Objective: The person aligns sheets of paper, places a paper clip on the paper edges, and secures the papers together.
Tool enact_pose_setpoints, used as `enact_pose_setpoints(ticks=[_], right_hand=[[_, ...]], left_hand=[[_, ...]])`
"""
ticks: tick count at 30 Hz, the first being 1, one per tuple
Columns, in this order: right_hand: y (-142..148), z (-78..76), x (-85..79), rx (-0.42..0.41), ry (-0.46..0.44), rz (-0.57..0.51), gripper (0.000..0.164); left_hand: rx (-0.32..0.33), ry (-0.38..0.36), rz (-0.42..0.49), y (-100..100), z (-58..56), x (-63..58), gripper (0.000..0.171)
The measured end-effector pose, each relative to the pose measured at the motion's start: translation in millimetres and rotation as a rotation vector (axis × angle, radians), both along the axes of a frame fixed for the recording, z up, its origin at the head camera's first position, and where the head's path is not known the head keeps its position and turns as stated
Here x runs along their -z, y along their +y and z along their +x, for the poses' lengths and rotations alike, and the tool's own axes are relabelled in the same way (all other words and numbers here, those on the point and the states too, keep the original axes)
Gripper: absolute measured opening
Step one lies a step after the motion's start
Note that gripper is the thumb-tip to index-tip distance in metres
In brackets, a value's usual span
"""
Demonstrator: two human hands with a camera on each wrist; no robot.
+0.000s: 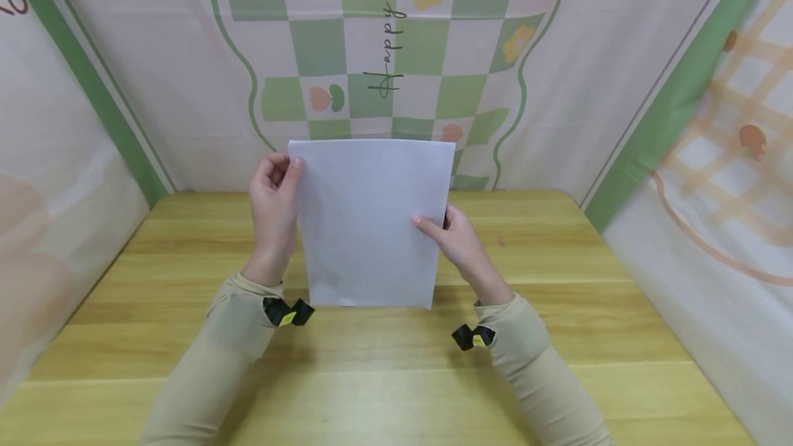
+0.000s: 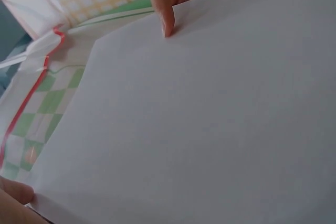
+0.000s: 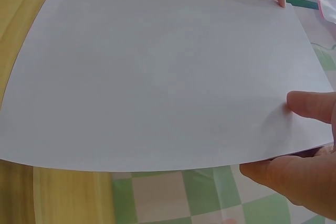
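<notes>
A blank white sheet of paper (image 1: 372,226) is held up above the table, its face toward the head camera. My left hand (image 1: 275,208) pinches its upper left corner, thumb in front. Lower on the opposite side, my right hand (image 1: 461,243) grips the right edge between the thumb on the front and fingers behind. In the right wrist view the paper (image 3: 157,77) bows slightly, and the fingers of the right hand (image 3: 299,177) show beneath its edge. The left wrist view has the paper (image 2: 199,114) filling most of the frame, with the right thumb (image 2: 164,17) pressed on it.
A wood-grain table (image 1: 372,377) lies under both forearms. Behind it hangs a cloth backdrop (image 1: 316,47) with green checks, flowers and lettering. Patterned cloth also hangs at the left (image 1: 49,157) and right (image 1: 712,177) sides. Small black cameras sit on both wrists.
</notes>
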State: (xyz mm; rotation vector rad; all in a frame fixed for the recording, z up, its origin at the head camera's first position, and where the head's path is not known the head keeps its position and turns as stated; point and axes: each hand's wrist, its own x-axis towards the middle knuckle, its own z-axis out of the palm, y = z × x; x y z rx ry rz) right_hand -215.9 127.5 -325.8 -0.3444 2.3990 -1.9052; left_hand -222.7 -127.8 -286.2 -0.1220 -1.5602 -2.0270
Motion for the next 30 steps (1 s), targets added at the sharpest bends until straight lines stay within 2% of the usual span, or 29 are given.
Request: enact_pose_setpoints(ticks=[7, 15, 21, 30], right_hand=[[1.6, 0.7, 2.3, -0.002, 0.013, 0.005, 0.049], [3.1, 1.6, 3.3, 0.032, 0.004, 0.033, 0.048], [6.1, 2.5, 6.5, 0.022, 0.015, 0.025, 0.052], [9.4, 1.2, 9.3, 0.031, 0.027, 0.028, 0.057]], left_hand=[[-0.037, -0.010, 0.008, -1.0, 0.0, -1.3, 0.005], [-0.089, -0.020, 0.013, -1.9, -0.4, -1.6, 0.009], [-0.117, -0.024, 0.011, -1.4, -0.8, -0.8, 0.013], [-0.121, 0.033, 0.071, 1.9, -1.7, 2.5, 0.019]])
